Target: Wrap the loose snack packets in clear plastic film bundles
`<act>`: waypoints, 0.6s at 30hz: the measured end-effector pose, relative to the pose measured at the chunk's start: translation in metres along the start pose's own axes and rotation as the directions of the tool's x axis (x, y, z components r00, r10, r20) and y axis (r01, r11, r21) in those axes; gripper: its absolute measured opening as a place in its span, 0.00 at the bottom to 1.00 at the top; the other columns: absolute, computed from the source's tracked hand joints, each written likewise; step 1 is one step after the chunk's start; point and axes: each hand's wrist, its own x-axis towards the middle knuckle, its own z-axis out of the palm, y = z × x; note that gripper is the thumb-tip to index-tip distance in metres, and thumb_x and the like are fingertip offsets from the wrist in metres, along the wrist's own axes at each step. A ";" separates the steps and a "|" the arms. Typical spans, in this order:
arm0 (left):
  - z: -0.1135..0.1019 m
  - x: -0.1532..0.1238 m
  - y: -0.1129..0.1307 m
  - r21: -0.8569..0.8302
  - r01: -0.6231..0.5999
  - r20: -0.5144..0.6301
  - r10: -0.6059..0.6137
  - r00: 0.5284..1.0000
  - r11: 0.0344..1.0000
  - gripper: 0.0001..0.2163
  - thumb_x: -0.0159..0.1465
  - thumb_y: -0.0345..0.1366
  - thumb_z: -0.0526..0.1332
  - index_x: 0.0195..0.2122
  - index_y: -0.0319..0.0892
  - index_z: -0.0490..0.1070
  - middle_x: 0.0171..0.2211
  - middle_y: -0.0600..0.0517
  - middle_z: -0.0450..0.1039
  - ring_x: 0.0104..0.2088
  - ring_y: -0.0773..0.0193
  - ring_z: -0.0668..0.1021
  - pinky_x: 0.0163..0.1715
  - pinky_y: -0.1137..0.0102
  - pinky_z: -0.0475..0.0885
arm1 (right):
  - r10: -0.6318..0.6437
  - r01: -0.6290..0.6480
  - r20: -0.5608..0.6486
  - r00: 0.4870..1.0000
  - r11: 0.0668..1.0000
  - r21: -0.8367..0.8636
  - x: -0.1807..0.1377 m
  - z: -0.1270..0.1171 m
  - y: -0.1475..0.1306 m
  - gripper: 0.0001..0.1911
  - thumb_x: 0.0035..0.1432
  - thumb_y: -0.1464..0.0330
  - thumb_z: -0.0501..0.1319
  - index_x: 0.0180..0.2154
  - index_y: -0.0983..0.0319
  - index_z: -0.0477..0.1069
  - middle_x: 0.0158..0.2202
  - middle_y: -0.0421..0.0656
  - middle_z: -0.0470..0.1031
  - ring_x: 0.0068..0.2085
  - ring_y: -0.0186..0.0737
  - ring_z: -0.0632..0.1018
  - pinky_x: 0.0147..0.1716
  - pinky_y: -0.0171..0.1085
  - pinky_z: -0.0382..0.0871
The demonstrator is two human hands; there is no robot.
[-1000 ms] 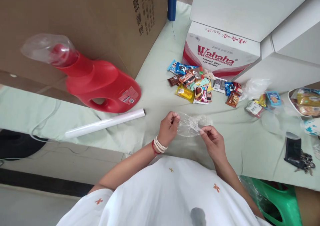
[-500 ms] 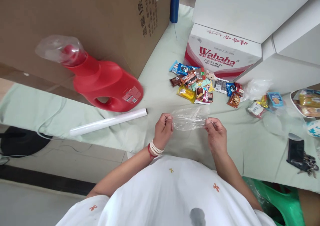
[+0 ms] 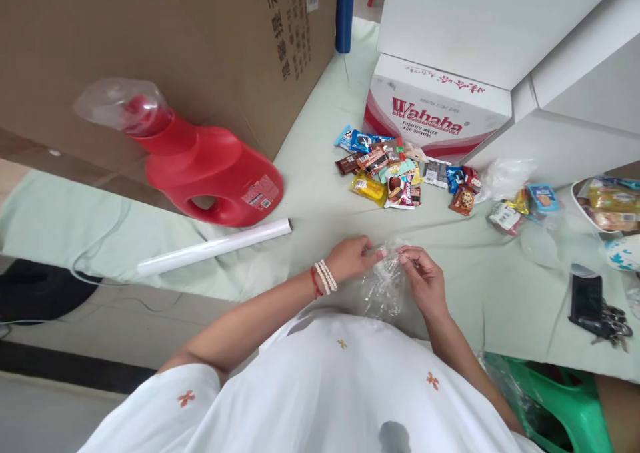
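Note:
A clear plastic bag (image 3: 385,286), crumpled and hanging down, is between my hands just above the table's front edge. My left hand (image 3: 355,256), with beads at the wrist, has its thumb and fingers pinched on the bag's upper left part. My right hand (image 3: 424,276) pinches its upper right part between thumb and fingertips. The two hands are close together. Beyond them lies a pile of wrapped snacks (image 3: 383,166), with a yellow-wrapped snack (image 3: 369,189) at its near side.
On the left lie a red detergent bottle (image 3: 220,173) and a white roll (image 3: 215,247), by a large brown carton (image 3: 165,33). A Wahaha box (image 3: 435,109) stands at the back. Keys (image 3: 613,326) and a snack tub (image 3: 583,206) are at right; a green stool (image 3: 575,399) is below.
My hands have come together, the left moving right. The plastic bag, stretched flat between them before, now hangs bunched up. The view has shifted slightly.

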 end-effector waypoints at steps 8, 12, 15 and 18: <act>0.028 -0.022 0.001 -0.467 0.185 0.242 -0.077 0.967 0.865 0.23 0.55 0.59 0.68 0.25 0.44 0.67 0.20 0.55 0.72 0.22 0.64 0.73 0.24 0.69 0.63 | -0.061 0.050 -0.070 0.996 0.988 -0.146 -0.008 -0.006 0.001 0.07 0.66 0.62 0.62 0.37 0.57 0.76 0.42 0.44 0.78 0.48 0.45 0.77 0.51 0.45 0.70; 0.030 -0.023 0.000 -0.666 0.195 0.312 0.032 0.949 0.720 0.19 0.51 0.50 0.73 0.25 0.42 0.67 0.21 0.54 0.73 0.24 0.66 0.74 0.27 0.70 0.68 | -0.047 0.026 -0.156 0.987 0.991 -0.133 -0.008 -0.003 -0.004 0.09 0.66 0.60 0.62 0.38 0.57 0.75 0.43 0.45 0.77 0.44 0.44 0.77 0.45 0.43 0.72; 0.022 -0.020 -0.002 -0.837 0.227 0.252 -0.017 0.968 0.498 0.18 0.54 0.47 0.72 0.28 0.43 0.65 0.28 0.53 0.75 0.31 0.63 0.80 0.34 0.67 0.74 | -0.019 -0.006 -0.261 0.965 0.995 -0.095 -0.015 -0.012 -0.007 0.08 0.66 0.61 0.62 0.39 0.58 0.75 0.42 0.43 0.75 0.38 0.40 0.76 0.38 0.39 0.70; 0.016 -0.014 -0.006 -0.900 0.194 0.158 -0.123 0.980 0.389 0.16 0.51 0.40 0.72 0.27 0.42 0.63 0.30 0.52 0.74 0.34 0.62 0.81 0.38 0.65 0.76 | -0.030 -0.009 -0.222 0.975 0.985 -0.174 -0.031 -0.024 -0.004 0.08 0.65 0.61 0.64 0.36 0.58 0.75 0.40 0.42 0.75 0.40 0.40 0.76 0.39 0.38 0.69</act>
